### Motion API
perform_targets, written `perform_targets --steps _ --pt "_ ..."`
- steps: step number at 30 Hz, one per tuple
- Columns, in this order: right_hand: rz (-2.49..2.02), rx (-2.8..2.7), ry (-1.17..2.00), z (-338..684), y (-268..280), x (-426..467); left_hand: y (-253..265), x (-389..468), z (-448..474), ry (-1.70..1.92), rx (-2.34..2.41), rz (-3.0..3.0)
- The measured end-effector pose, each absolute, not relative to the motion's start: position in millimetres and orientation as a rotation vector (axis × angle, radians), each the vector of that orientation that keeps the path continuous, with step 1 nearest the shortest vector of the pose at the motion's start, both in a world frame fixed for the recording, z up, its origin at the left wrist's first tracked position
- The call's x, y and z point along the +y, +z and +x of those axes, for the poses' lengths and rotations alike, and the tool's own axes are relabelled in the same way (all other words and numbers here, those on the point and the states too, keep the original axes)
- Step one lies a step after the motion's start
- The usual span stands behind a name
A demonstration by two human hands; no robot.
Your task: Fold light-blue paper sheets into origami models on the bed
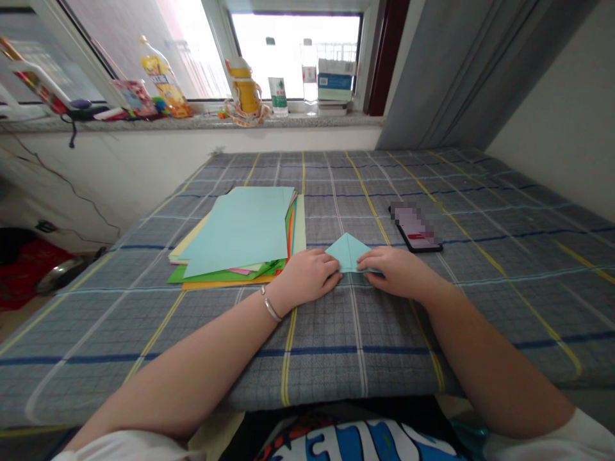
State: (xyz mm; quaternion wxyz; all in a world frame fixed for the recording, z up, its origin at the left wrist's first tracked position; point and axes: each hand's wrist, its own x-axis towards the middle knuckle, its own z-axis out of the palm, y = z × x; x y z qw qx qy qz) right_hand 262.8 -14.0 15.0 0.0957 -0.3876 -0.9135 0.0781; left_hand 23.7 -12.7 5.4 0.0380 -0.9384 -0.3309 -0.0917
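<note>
A light blue-green sheet of paper, folded to a triangle (349,251) with its point away from me, lies on the checked cloth. A crease runs down its middle. My left hand (313,275) is closed on the triangle's left corner, with the fingers curled over the edge. On the right corner, my right hand (390,271) pinches the paper between thumb and fingers. Both corners are hidden under the fingers. A silver bracelet (271,305) sits on my left wrist.
Left of the triangle lies a stack of coloured paper (240,230), a pale blue sheet on top. A phone (417,230) with its screen lit lies to the right. Bottles, including a yellow one (246,89), and boxes (335,83) stand on the windowsill (202,123) beyond the checked cloth (327,346).
</note>
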Motion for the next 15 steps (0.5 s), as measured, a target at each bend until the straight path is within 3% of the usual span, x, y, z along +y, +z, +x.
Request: perform_targets --steps 8,15 --pt "-1.575 -2.511 -0.068 258.0 6.3 -4.8 -5.3 -3.7 29.7 -0.409 -1.416 -2.681" --pt "-1.549 -2.489 -0.075 256.0 -6.7 11.0 -13.8 6.3 34.6 -0.495 -1.504 -2.658"
